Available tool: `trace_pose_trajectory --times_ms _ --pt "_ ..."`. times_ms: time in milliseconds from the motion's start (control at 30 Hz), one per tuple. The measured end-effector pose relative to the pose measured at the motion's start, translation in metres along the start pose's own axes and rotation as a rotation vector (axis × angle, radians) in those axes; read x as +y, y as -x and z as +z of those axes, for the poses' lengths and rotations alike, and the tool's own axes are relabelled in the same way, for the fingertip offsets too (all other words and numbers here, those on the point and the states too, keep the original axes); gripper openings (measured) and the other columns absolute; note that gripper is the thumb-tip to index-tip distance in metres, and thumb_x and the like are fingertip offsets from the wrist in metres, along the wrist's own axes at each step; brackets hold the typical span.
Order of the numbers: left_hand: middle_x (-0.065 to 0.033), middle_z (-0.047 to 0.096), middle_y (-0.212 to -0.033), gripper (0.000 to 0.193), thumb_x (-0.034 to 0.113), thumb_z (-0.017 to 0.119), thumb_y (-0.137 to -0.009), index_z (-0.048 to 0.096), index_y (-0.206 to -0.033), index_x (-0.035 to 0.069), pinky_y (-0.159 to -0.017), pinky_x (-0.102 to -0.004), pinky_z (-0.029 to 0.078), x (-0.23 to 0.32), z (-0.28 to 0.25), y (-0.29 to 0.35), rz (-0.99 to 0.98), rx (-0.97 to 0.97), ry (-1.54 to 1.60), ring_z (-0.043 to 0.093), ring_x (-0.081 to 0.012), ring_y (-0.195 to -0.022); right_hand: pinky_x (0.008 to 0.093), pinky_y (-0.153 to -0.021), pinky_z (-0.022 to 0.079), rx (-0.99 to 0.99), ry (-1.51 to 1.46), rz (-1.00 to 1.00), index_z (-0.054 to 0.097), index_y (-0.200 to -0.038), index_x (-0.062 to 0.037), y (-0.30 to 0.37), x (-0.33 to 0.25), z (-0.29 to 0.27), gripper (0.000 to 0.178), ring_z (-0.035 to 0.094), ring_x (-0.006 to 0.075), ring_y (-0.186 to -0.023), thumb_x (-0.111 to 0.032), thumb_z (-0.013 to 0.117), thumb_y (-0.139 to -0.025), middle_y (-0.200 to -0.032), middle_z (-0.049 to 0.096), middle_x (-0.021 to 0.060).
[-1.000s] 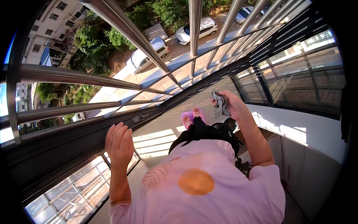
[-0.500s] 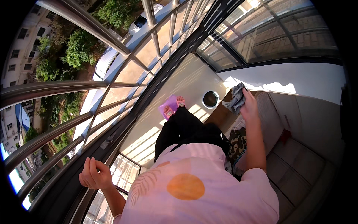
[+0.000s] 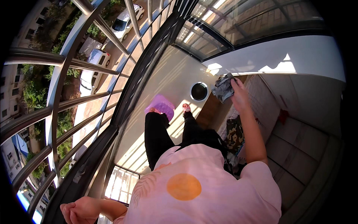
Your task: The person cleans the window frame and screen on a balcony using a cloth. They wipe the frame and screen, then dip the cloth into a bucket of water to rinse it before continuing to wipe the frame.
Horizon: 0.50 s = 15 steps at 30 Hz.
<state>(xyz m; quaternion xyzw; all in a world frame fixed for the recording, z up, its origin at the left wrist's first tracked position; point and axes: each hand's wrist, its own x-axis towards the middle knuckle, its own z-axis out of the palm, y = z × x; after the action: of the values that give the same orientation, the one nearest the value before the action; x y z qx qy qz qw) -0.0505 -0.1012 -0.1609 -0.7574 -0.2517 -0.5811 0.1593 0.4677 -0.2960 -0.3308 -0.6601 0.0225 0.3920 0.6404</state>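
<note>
A crumpled grey cloth point(image 3: 223, 88) hangs from my right hand point(image 3: 239, 96), its fingers closed around one side of it. That arm reaches forward on the right, with the cloth near a round white-rimmed bucket point(image 3: 199, 91) with a dark inside. My left hand point(image 3: 80, 210) is low on the left by the dark window frame point(image 3: 123, 108). Its fingers are curled in loosely, and nothing shows in them. A purple plastic stool point(image 3: 160, 105) is below, partly covered by my left leg and foot. My other foot point(image 3: 186, 108), in a pink sandal, is beside the stool.
Metal railing bars point(image 3: 35, 112) curve along the left, with parked cars point(image 3: 93, 72) and trees far below. Glass panes point(image 3: 203, 39) and a white ledge point(image 3: 276, 56) stand ahead. Camouflage-patterned fabric point(image 3: 235, 135) and grey padded panels point(image 3: 298, 149) lie to the right.
My right foot has come off the purple stool and moved right. My left hand has dropped lower and toward the body. The cloth stays in my right hand; the whole view has shifted.
</note>
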Motion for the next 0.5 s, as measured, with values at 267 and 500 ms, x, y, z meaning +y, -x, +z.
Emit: trace_pose_trajectory --times_ms 267,500 --pt "-0.0171 0.054 -0.094 0.014 -0.014 0.048 -0.078 0.054 -0.087 -0.004 -0.059 -0.0233 0.044 0.097 0.138 0.167 -0.631 -0.412 0.295 0.052 -0.0198 -0.078 0.0262 -0.072 0.048 -0.131 0.120 0.074 0.054 -0.106 -0.0038 -0.081 0.097 -0.073 0.019 0.057 0.0093 -0.082 -0.015 0.052 -0.091 -0.093 0.059 0.0014" --pt "-0.0085 0.059 -0.092 0.020 0.003 0.054 -0.086 0.051 -0.105 0.000 -0.071 -0.0242 0.046 0.253 0.259 0.270 -1.711 -0.972 0.973 0.056 -0.0124 -0.076 0.0349 -0.081 0.048 -0.194 -0.028 0.215 0.049 -0.107 -0.0041 -0.094 0.139 -0.150 0.017 0.056 0.0148 -0.093 -0.012 0.048 -0.092 -0.102 0.056 0.0053"
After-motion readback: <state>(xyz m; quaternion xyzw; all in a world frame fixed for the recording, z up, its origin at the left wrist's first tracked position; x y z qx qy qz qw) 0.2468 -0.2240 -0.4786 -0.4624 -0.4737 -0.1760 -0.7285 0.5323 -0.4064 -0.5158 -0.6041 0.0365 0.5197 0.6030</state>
